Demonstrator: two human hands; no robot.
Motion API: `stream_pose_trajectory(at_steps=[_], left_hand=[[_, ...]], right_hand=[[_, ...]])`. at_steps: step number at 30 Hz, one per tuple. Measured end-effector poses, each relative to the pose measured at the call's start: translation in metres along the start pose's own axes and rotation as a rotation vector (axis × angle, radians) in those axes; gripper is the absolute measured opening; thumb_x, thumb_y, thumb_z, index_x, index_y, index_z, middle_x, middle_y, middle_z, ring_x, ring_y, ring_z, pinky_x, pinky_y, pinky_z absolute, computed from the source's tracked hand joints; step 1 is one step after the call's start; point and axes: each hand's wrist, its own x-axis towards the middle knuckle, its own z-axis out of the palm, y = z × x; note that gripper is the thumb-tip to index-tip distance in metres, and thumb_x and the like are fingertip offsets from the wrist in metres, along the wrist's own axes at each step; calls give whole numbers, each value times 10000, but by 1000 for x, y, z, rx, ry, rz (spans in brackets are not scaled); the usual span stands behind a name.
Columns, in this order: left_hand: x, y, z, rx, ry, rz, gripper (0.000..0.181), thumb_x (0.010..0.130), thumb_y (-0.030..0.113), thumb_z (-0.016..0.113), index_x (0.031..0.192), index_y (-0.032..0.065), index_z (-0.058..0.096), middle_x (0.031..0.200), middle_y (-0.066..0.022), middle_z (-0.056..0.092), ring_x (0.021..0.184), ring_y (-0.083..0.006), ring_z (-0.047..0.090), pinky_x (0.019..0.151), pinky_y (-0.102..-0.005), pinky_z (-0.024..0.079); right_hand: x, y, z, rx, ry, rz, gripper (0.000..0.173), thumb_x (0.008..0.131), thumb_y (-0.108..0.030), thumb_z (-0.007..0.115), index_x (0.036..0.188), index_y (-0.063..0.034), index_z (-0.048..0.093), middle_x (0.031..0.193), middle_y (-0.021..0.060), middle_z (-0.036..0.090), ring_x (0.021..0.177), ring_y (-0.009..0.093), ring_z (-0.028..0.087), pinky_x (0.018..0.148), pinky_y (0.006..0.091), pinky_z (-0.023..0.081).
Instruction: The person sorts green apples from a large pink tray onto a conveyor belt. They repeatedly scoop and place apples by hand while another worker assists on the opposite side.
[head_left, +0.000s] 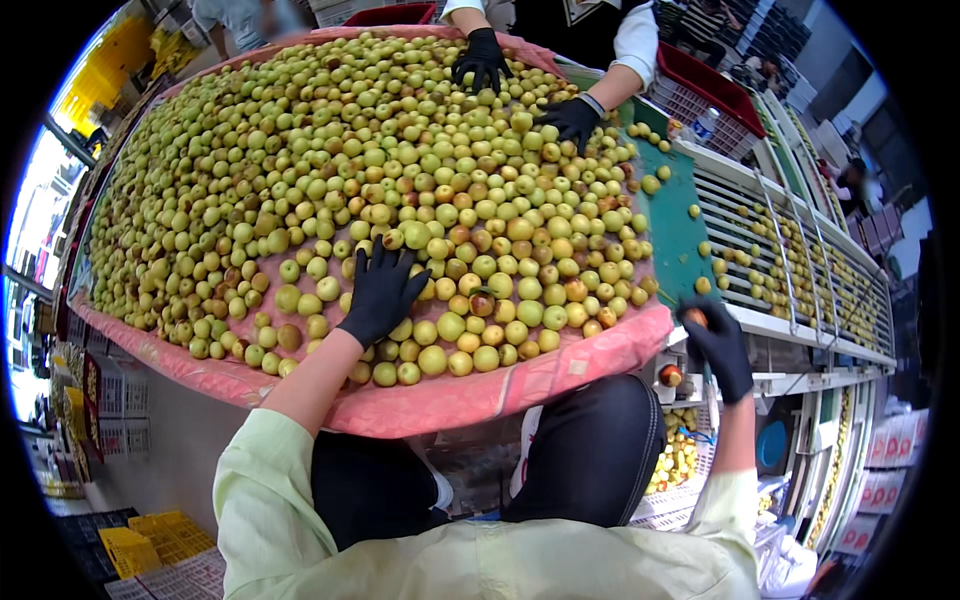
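Many green and reddish-brown jujube fruits (360, 150) are spread over a table covered with pink patterned cloth (510, 382). My left hand (382, 292), in a black glove, lies with fingers spread on the fruits near the table's front edge. My right hand (720, 349), also black-gloved, is off the table's right corner with its fingers curled around a reddish-brown fruit (696, 317). Just below it, another brown fruit (670, 376) is in the air or on something I cannot make out. Under that, a crate holds more fruits (675, 457).
Across the table, a co-worker's gloved hands (482, 60) touch the fruits. At right, a green chute (675, 217) joins a roller conveyor (787, 259) carrying fruits. A red-rimmed crate (705, 97) stands behind it. Yellow crates (154, 540) are at the lower left.
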Motion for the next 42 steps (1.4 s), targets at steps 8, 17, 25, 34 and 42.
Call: stream_pose_trajectory(at_steps=[8,17,25,34,42], left_hand=[[-1,-96,-74,-1219,189,-230,372,997,262,502,1213,-12,631,1122,-82,688,1071,-190,630,976,-323,471],[-90,-22,-56,146,-383,-249,1115,735,785,567,1544,121,183,1600,-225,38,1417,-566,45,1016,-777,124],[-105,77,-65,-55,-369,27,861,859,642,541,1478,82,331,1506,-302,263,1335,-592,262,1010,-729,259],[-83,-1,-82,-355,-527,431,509,895,393,626,1294,83,560,1378,-192,494,1252,-378,473,1014,-439,432],[-35,-221,-72,278,471,-519,709,892,493,614,1454,118,400,1448,-242,414,1331,-447,379,1087,-543,287]], right_hand=[[-214,167,-102,-304,422,526,396,858,-157,685,1229,-29,630,1103,124,678,669,138,638,478,271,498],[20,4,44,-189,-211,-260,191,854,-100,663,1036,-45,677,935,75,667,732,167,581,658,293,450],[101,-74,364,-567,-444,-868,232,877,-157,539,1000,-133,733,1035,129,669,920,305,676,762,421,537],[92,-120,367,-1000,-726,-739,221,760,-244,685,957,-143,695,991,111,694,905,299,681,745,427,542],[92,-83,350,-502,-539,-957,234,841,-156,613,1071,-183,647,1126,50,628,911,272,660,701,397,531]])
